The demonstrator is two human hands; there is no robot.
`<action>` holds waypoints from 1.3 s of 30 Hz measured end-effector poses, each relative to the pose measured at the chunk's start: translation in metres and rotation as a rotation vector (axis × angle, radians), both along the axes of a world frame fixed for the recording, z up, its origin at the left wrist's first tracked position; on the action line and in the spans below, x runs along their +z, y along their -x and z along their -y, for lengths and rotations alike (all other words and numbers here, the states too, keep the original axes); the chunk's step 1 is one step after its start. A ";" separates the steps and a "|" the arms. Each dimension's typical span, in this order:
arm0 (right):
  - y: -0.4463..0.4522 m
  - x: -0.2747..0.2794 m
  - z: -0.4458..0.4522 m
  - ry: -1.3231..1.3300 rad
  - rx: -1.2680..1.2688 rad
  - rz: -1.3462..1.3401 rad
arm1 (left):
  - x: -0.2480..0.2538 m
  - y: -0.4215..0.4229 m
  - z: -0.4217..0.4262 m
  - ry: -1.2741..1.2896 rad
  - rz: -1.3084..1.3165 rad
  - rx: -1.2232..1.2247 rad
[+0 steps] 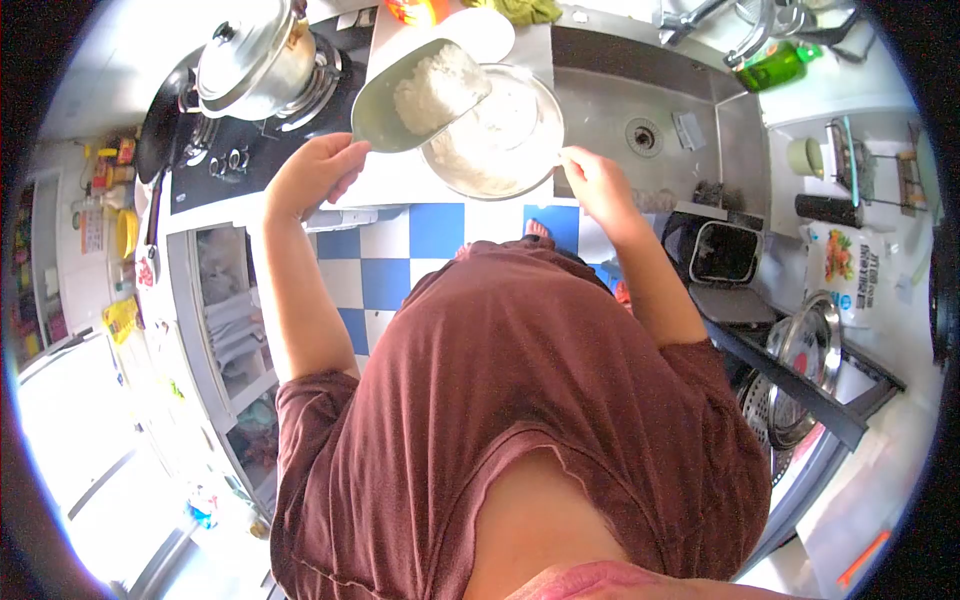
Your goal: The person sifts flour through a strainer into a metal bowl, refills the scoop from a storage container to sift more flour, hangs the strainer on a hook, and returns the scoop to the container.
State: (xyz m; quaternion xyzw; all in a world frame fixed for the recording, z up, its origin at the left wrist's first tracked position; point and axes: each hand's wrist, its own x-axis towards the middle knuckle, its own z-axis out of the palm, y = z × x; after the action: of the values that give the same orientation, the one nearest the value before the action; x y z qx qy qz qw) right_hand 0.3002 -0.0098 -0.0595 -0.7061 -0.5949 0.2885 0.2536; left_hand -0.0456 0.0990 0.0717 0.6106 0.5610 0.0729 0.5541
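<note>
My left hand is closed on the near left end of a grey-green scoop, which is tilted and holds a heap of white flour-like powder. Its right end hangs over a round metal bowl on the white counter. More pale powder lies in the bowl, though glare hides much of the inside. At the bowl's right rim, my right hand pinches the edge between thumb and fingers.
On the left, a lidded metal pot sits on the black gas hob. A steel sink is on the right, with a green bottle behind it. A white plate and a green cloth lie beyond the bowl.
</note>
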 end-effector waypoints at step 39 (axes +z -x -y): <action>0.001 -0.001 -0.013 0.112 0.115 0.034 | 0.061 -0.073 -0.066 -0.247 -0.729 -0.716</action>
State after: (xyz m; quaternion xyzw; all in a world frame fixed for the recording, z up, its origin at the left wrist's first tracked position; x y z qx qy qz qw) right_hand 0.2988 0.0033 -0.0605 -0.6884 -0.6217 0.3236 0.1866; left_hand 0.0272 0.1646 0.1330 0.8106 0.4610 -0.2725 0.2369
